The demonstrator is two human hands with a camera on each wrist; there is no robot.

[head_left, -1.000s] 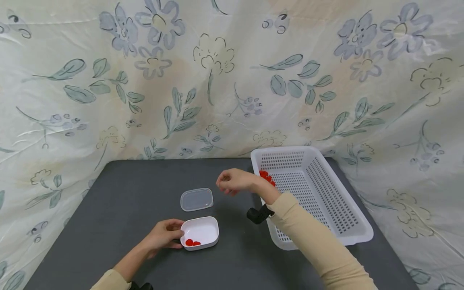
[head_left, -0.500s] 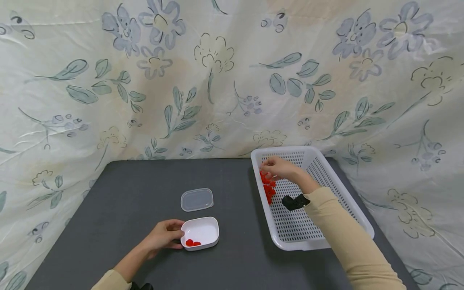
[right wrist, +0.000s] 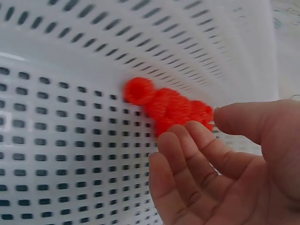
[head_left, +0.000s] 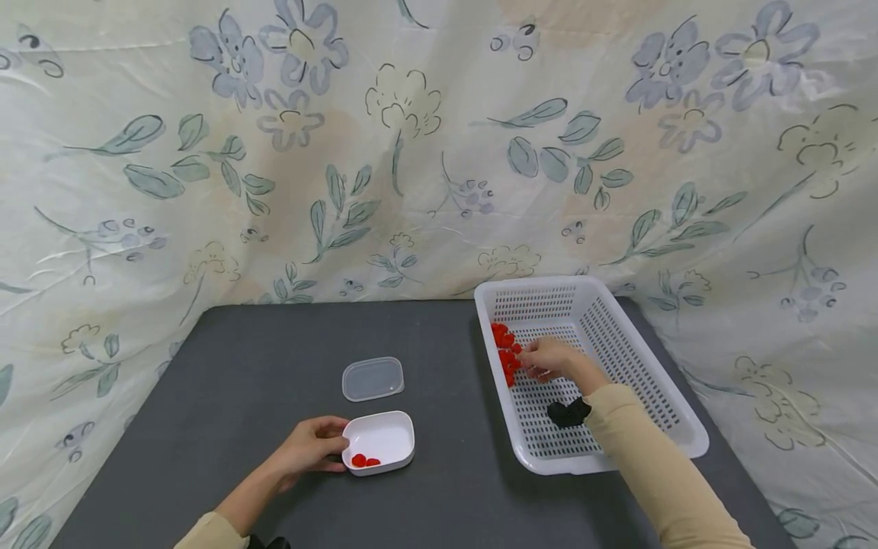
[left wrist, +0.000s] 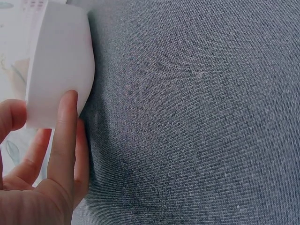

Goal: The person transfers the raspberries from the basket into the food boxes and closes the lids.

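My left hand grips the left end of a small white container on the dark table; thumb and forefinger pinch its wall. A few red pieces lie in its near left corner. My right hand is down inside the white perforated basket, fingertips at a cluster of red pieces by its left wall. In the right wrist view the curled fingers touch the red pieces and the thumb stands apart; nothing is pinched.
A clear plastic lid lies flat behind the container. The basket takes up the table's right side. A flowered cloth hangs behind and around the dark grey table.
My right hand swung from above the table near the lid over into the basket, then came down to the red pieces. The left hand and container stayed put.
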